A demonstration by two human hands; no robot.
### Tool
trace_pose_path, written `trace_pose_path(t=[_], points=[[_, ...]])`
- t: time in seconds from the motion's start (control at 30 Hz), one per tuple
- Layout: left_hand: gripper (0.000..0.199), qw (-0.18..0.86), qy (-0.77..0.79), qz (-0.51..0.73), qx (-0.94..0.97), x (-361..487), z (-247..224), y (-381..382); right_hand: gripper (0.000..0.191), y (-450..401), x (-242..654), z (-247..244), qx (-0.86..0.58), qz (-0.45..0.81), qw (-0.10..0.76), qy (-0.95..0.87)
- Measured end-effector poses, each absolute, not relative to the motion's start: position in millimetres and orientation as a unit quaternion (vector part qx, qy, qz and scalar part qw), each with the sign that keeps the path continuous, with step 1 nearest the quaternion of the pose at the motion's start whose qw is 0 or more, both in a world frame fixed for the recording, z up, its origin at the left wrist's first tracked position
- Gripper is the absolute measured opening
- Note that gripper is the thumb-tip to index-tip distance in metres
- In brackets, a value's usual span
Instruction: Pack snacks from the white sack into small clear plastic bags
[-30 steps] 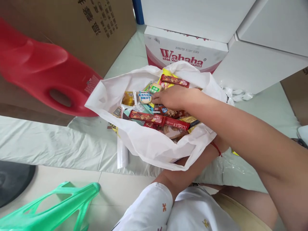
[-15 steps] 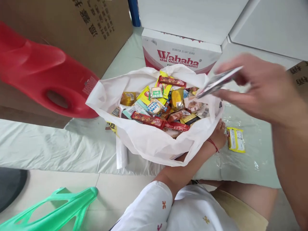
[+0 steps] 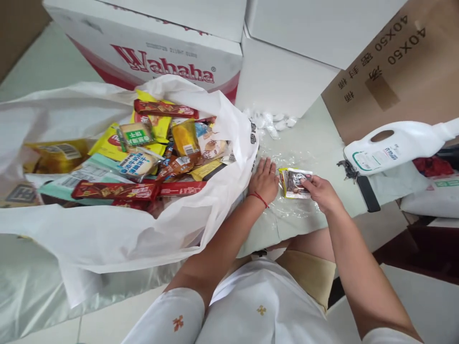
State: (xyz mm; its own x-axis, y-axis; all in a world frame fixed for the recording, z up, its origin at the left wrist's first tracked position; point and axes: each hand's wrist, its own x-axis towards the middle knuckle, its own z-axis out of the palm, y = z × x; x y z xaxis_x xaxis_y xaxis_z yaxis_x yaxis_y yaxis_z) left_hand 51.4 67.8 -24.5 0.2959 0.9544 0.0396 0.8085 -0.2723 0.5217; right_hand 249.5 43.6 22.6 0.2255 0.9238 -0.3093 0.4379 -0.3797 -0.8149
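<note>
My left hand [image 3: 264, 181] lies flat with its fingers stretched out on a clear plastic sheet or bag [image 3: 287, 209], beside the white plastic bag. My right hand [image 3: 324, 193] pinches a small dark-and-white snack packet [image 3: 297, 184] between thumb and fingers. That packet overlaps a yellow snack packet [image 3: 281, 175], whose edge shows on the left. The large white bag [image 3: 125, 239] stands wide open, heaped with snacks. Among them are red-wrapped bars [image 3: 114, 190], a wrapped round biscuit [image 3: 136, 163] and an orange-yellow packet [image 3: 185, 138].
Behind the bag stands a Wahaha carton [image 3: 161, 59], with white boxes [image 3: 283, 71] beside it. On the right are a white jug [image 3: 390, 148], keys [image 3: 347, 170], a black phone [image 3: 368, 193] and a brown carton [image 3: 387, 62]. Small white wrapped pieces [image 3: 274, 123] lie at the back.
The view has turned right and come closer to the bag. My right hand has lowered the packet from above the bag's right edge to the yellow packet on the table.
</note>
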Motion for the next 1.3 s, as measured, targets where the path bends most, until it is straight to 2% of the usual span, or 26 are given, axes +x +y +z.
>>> trace_pose_path(t=[0.17,0.27,0.33,0.47,0.57,0.63,0.67,0.77,0.83,0.97,1.1,1.3], points=[[0.058,0.187,0.581,0.171,0.773,53,-25,67,0.043,61,249,22,-0.776,0.205,0.137,-0.581],[0.057,0.195,0.591,0.184,0.76,51,-21,71,0.042,37,232,33,-0.773,0.063,0.142,-0.615],[0.054,0.199,0.596,0.205,0.75,47,-16,75,0.042,6,210,34,-0.715,0.05,0.159,-0.679],[0.047,0.204,0.625,0.251,0.71,38,-9,83,0.048,-56,165,9,-0.581,0.105,0.104,-0.8],[0.056,0.21,0.664,0.257,0.67,38,-9,89,0.029,-79,156,-15,-0.604,0.09,0.105,-0.785],[0.062,0.207,0.683,0.251,0.654,40,-10,92,0.028,-87,163,-25,-0.612,0.099,0.125,-0.775],[0.058,0.207,0.688,0.242,0.652,40,-9,92,0.029,-91,169,-27,-0.612,0.107,0.143,-0.77],[0.023,0.222,0.692,0.199,0.657,36,-6,90,0.029,-106,191,-23,-0.612,0.152,0.224,-0.743],[0.012,0.241,0.694,0.193,0.65,30,-3,83,0.026,-116,205,-15,-0.613,0.193,0.282,-0.713],[0.02,0.364,0.693,0.248,0.57,20,4,67,0.018,-121,235,3,-0.644,0.254,0.351,-0.631],[0.02,0.508,0.681,0.33,0.413,29,14,73,0.026,-96,266,14,-0.702,0.29,0.415,-0.501],[0.03,0.603,0.644,0.405,0.238,65,21,126,0.034,-36,301,10,-0.71,0.312,0.474,-0.418]])
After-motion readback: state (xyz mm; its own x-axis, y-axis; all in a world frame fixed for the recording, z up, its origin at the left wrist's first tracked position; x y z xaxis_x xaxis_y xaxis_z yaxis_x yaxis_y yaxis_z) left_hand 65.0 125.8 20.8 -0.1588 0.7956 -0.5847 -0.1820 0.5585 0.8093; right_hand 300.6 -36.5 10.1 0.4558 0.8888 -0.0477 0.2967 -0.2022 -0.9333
